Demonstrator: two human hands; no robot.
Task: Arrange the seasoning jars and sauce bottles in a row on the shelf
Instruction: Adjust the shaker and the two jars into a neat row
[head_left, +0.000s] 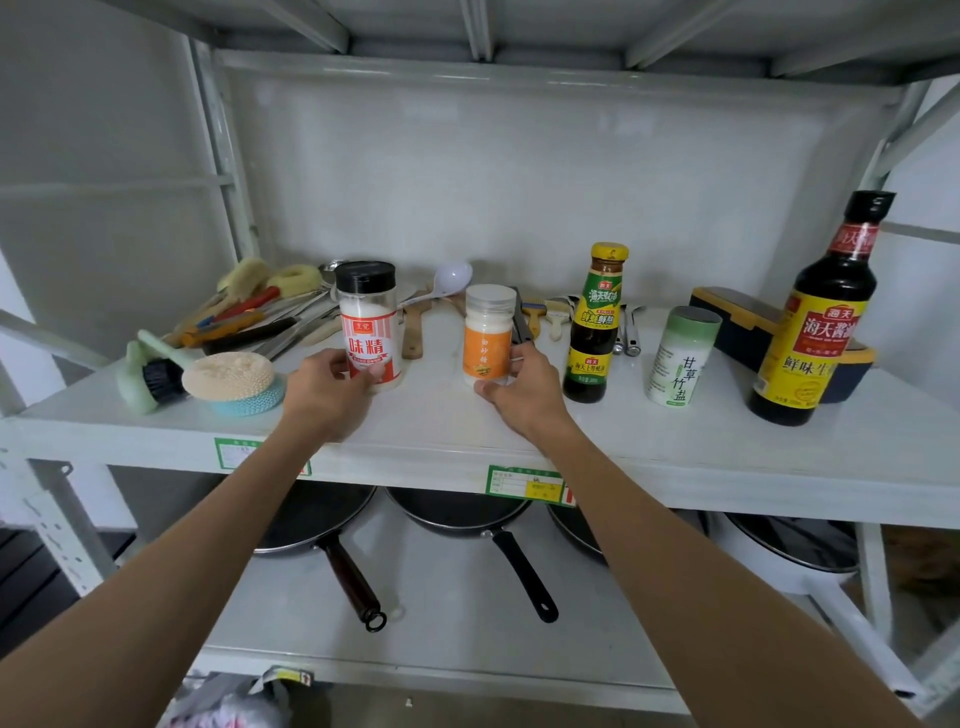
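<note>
- Left hand (332, 379), in the head view, is wrapped around the lower part of a clear plastic seasoning jar with a black cap and a red-and-white label (370, 327); the jar stands upright near the front of the white metal shelf (675, 441), left of centre.
- Right hand (524, 387) grips the base of a smaller clear jar with a silver lid and an orange label (488, 335), thumb in front and fingers behind; it too is upright, set apart from the first jar.
- To the right stand, untouched, a slim dark sauce bottle with a yellow cap and green-yellow label (595, 325), then a white cylindrical salt jar with a pale green top (680, 356), then a tall dark soy sauce bottle with a yellow-and-red label (818, 317) at the far right.
- Judged from how they lie, all five containers already sit roughly along one line, but the gaps are uneven and the tall bottle stands well apart from the rest.
- What seems left is closing the spacing and squaring the front edge; the two jars in hand look like the pieces being set now.
- Brushes, sponges and utensils (249, 322) crowd the shelf's back left, so the row has little room to extend that way.
</note>
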